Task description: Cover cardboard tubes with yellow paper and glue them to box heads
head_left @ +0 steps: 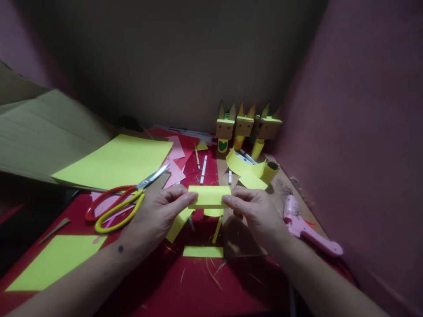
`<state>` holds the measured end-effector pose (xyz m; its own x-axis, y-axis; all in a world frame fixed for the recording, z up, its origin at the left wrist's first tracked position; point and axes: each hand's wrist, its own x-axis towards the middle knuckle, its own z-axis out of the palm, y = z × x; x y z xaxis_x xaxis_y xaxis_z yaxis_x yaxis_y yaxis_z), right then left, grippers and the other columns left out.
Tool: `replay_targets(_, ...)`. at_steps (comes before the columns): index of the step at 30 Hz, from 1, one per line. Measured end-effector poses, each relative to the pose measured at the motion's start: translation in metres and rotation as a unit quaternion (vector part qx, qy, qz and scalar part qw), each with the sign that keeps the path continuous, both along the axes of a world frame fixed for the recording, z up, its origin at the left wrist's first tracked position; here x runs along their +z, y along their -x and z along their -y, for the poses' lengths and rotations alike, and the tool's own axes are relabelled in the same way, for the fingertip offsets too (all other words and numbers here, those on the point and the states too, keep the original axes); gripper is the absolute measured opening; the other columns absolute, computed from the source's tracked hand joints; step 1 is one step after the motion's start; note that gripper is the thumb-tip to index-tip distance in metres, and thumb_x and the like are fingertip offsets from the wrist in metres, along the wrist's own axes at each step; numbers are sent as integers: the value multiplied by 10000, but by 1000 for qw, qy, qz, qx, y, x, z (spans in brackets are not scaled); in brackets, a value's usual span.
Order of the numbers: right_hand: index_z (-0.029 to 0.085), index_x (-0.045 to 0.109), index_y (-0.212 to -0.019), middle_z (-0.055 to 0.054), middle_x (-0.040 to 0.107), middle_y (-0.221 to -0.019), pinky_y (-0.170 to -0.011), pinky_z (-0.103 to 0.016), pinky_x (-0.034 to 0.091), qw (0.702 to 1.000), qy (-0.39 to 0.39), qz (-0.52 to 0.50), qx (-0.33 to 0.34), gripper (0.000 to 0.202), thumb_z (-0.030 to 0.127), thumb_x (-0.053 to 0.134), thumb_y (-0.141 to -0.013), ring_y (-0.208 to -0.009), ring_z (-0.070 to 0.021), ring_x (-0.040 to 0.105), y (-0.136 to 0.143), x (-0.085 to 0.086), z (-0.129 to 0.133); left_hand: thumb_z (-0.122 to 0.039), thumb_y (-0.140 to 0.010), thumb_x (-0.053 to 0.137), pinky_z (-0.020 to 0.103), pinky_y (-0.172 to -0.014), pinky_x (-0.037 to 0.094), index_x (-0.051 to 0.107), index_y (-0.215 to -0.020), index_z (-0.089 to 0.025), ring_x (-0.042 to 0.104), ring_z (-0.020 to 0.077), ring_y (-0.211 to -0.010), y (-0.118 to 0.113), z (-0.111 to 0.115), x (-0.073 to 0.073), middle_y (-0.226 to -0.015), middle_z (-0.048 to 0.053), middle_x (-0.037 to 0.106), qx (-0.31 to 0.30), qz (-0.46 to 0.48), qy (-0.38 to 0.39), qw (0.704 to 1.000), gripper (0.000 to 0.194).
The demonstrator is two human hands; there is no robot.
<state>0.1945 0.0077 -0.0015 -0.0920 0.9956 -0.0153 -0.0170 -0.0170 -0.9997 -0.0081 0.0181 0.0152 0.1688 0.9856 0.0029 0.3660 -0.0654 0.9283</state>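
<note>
Between my two hands a small piece of yellow paper [209, 197] is held up, with a fold or curl along its lower edge. My left hand [168, 204] pinches its left end between thumb and fingers. At the right end my right hand [251, 207] grips it the same way. Below it, a yellow paper strip [202, 252] lies on the red table cover [185, 290], and other yellow scraps lie partly hidden behind the held piece. Scissors [120, 200] with one red and one yellow handle rest to the left of my left hand, blades pointing away.
A pink glue gun [309, 235] lies at the right on a cardboard sheet [243, 237]. Three cardboard figures [244, 127] with pointed ears stand at the back. Yellow sheets [115, 160], a white marker [204, 170] and curled yellow paper [243, 165] surround the hands. Large cardboard [49, 127] leans at left.
</note>
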Motion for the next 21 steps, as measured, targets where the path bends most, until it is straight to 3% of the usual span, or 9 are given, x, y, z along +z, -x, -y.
replay_targets(4, 180, 722, -694, 38, 581, -630, -534, -237, 315, 999, 11, -30, 11, 195, 363, 755, -751, -536, -68, 388, 1, -3, 0, -520, -831, 623, 231, -554, 387, 644, -634, -212, 478, 120, -556, 0, 0, -2, -584, -50, 579, 11, 17, 16, 1000, 366)
replay_targets(7, 181, 732, -726, 38, 585, -642, -520, -231, 312, 1000, -8, -22, 5, 198, 375, 761, -751, -534, -66, 387, 3, -5, 1, -478, -743, 735, 247, -707, 490, 739, -830, -206, 624, 170, -754, -5, 0, -6, -794, -8, 725, -2, 97, 62, 993, 285)
replay_targets(10, 175, 737, -720, 29, 579, -647, -521, -223, 329, 1000, -20, -4, -8, 194, 364, 766, -751, -572, -76, 437, 5, -7, 1, -407, -684, 796, 290, -792, 526, 761, -971, -178, 675, 222, -867, -9, 1, -7, -925, 43, 775, 7, 157, 103, 982, 369)
replay_targets(14, 181, 772, -787, 9, 655, -684, -559, -220, 409, 997, 38, -70, 22, 173, 322, 822, -700, -611, -93, 545, 8, -8, 1, -400, -674, 801, 293, -704, 537, 786, -924, -181, 687, 215, -742, -11, 5, -4, -840, 44, 790, 39, 123, 79, 989, 333)
replay_targets(17, 201, 787, -906, -34, 737, -828, -642, -251, 487, 988, 74, -126, 53, 230, 302, 827, -704, -707, -133, 637, 9, -6, 3, -395, -695, 781, 295, -730, 534, 790, -918, -196, 696, 234, -813, -11, 7, -5, -842, 36, 789, 31, 91, 43, 994, 299)
replay_targets(21, 204, 797, -891, -17, 733, -788, -636, -224, 484, 989, 62, -127, 41, 185, 246, 814, -712, -646, -91, 600, 11, -2, 4, -375, -725, 766, 274, -752, 529, 787, -942, -216, 694, 219, -853, -12, 6, -5, -861, 19, 787, 14, 75, 30, 997, 270)
